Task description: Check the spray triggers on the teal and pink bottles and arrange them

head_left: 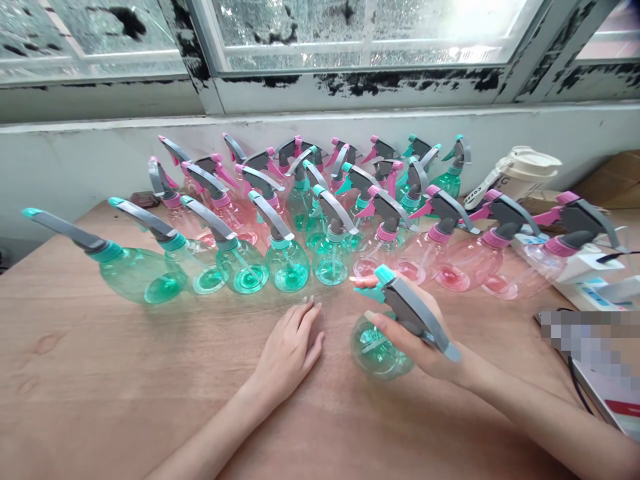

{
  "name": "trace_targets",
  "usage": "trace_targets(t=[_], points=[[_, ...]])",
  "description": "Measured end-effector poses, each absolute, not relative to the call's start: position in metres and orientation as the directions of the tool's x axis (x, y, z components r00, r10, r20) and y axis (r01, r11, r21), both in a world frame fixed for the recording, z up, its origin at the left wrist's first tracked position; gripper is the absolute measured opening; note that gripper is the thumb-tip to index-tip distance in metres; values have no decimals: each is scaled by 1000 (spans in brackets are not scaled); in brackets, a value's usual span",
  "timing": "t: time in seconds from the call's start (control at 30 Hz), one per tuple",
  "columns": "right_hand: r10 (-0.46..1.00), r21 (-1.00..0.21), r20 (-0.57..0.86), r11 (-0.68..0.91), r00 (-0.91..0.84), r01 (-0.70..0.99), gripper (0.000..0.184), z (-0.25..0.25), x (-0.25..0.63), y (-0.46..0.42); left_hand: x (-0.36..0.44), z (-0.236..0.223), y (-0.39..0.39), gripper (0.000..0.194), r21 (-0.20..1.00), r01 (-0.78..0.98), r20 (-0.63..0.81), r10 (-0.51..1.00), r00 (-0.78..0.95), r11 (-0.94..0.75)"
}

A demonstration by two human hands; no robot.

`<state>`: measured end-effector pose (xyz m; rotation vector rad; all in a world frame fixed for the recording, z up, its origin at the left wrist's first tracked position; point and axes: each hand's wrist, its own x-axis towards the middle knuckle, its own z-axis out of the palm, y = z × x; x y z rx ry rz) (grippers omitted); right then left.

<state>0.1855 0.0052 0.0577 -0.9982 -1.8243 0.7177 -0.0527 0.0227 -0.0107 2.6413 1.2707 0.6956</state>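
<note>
Forearms [225, 427] nearest cam, both cut off by frame: L one at btm, R one toward btm-right. R hand [420, 350] wrapped round neck of green spray btl [383, 360], thumb on near side, other fingers mostly hidden behind the head. Neck mostly covered too; can't tell if base touches worktop [125, 387]. L hand [290, 340] palm down on wood, relaxed, fingers loosely bent, tips near front row [330, 257]. Back rows [263, 179] partly hidden by front row, exact count hard to get. Device [620, 387] by worktop's right edge cut off by frame, top part pixelated.

Worktop's left edge slants away past leftmost front-row btl; plain wood from there to L hand, narrower strip btwn hands, more btwn R forearm & device. Back edge mostly hidden by btls, wall [100, 160] behind. Back-right corner tight: white cup [525, 170], power strip [570, 267], cardboard box [613, 180] farther back.

Held btl sits in front of front row, a bit right of worktop's middle. Round see-thru green body, tube visible inside, grey head w/ teal nozzle & trigger, nozzle aimed away twd back-left. Front row = 5 green left, 4 pink right.
</note>
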Motion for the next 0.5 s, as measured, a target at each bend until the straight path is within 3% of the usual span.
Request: trace_targets(t=[0.1, 0.33, 0.5], points=[[853, -778, 447, 520, -271, 352, 33, 60, 185, 6, -53, -12, 23, 38, 303, 707, 350, 765, 541, -639], [838, -789, 468, 539, -279, 295, 8, 67, 184, 8, -52, -12, 23, 37, 302, 709, 345, 766, 542, -637], [842, -776, 465, 537, -274, 332, 6, 68, 184, 6, -52, -10, 23, 47, 343, 705, 348, 781, 519, -621]])
